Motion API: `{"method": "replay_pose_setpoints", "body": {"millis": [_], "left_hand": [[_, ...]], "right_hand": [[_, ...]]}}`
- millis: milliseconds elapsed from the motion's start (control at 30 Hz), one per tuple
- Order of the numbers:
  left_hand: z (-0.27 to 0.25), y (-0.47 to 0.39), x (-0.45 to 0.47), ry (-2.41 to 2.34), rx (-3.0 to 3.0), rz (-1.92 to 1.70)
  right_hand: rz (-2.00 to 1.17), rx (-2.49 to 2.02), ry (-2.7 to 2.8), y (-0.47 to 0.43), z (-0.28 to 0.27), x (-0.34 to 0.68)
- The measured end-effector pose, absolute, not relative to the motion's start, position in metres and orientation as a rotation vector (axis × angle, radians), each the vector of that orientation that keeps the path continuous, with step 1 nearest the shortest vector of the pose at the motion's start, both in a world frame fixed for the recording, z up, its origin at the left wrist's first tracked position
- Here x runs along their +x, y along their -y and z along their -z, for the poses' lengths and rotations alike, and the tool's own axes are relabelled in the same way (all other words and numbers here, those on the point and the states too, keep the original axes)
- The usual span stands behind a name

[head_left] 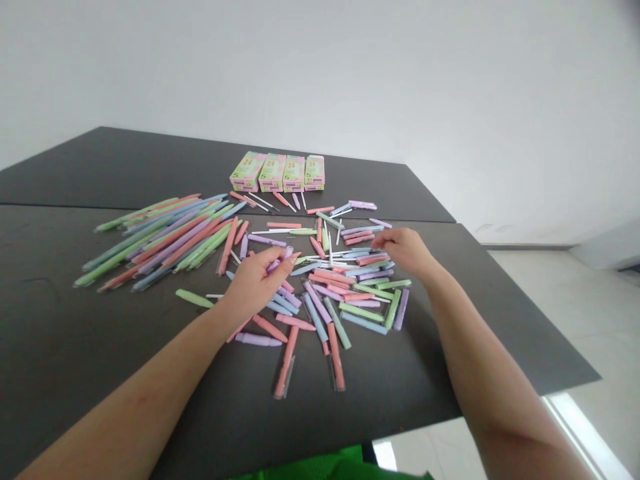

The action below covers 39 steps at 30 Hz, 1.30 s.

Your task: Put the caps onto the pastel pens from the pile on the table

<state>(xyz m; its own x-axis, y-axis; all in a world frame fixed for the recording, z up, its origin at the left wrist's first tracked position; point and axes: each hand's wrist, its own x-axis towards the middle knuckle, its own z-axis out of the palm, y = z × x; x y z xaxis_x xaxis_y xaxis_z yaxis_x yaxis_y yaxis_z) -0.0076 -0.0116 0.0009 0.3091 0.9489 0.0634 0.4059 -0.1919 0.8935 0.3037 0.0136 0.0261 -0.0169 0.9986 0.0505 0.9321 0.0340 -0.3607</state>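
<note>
My left hand [257,277] is closed around a purple pen barrel [288,252], whose end stands up past the fingers. It is over the left part of a loose spread of pen parts in pink, purple, blue and green. At the right side of this spread, my right hand [404,250] has its fingers bent down together beside several pink and purple barrels [360,237]. What those fingertips hold, if anything, is hidden. Thin white refills [330,245] lie among the parts between the hands. Closer to me are pink barrels with clear caps [336,360] and a purple barrel [259,340].
A large heap of long coloured pens [165,243] lies to the left. Several pink and green boxes [273,172] stand in a row at the back of the dark table [375,407]. A seam crosses the tabletop, and a white wall [320,73] rises behind it.
</note>
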Motion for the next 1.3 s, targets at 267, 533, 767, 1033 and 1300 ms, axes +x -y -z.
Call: {"method": "replay_pose_setpoints", "body": {"millis": [267, 533, 767, 1033, 1300], "left_hand": [[-0.002, 0.012, -0.007, -1.231, 1.768, -0.818], [-0.003, 0.012, -0.007, -1.216, 1.781, -0.827], [-0.002, 0.013, -0.007, -1.193, 1.756, -0.824], [-0.004, 0.013, -0.006, -1.214, 1.778, -0.826], [-0.003, 0.012, -0.006, -1.227, 1.793, -0.821]], "right_hand": [[-0.38, -1.888, 2.272, -0.014, -0.012, 0.285], [-0.276, -1.817, 1.774, -0.021, -0.014, 0.323], [-0.4, -1.699, 1.563, -0.022, -0.017, 0.324], [-0.947, -1.248, 2.185, 0.001, -0.019, 0.264], [-0.507, -1.264, 2.483, -0.002, -0.004, 0.255]]}}
